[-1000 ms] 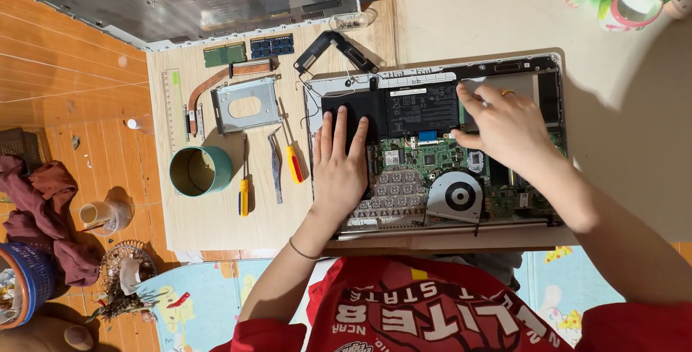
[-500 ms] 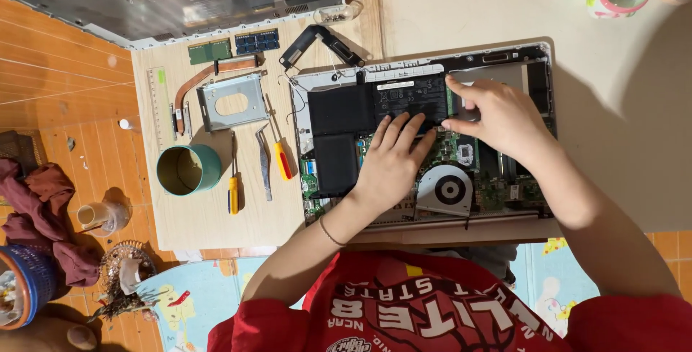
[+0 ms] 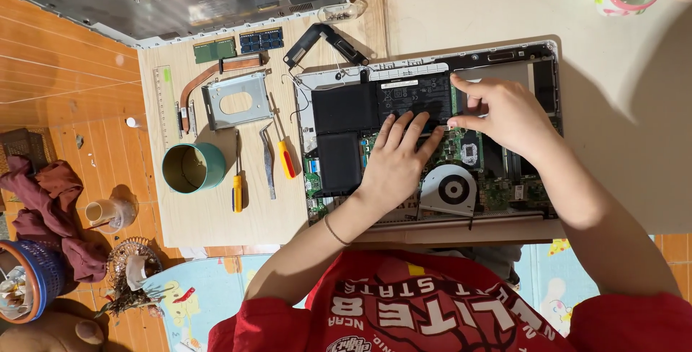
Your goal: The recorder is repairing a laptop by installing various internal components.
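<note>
I look down on the opened laptop; its black battery has its long axis running nine to three across the upper half. My left hand lies flat on the battery's lower edge, fingers spread toward twelve, gripping nothing. My right hand (the nearer one to the battery's three-o'clock end) pinches there, though what it holds I cannot tell.

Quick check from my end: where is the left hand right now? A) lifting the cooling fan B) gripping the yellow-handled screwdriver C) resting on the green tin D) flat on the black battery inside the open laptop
D: the left hand lies with fingers spread on the black battery in the open laptop, while the yellow-handled screwdriver lies untouched on the board.
</note>
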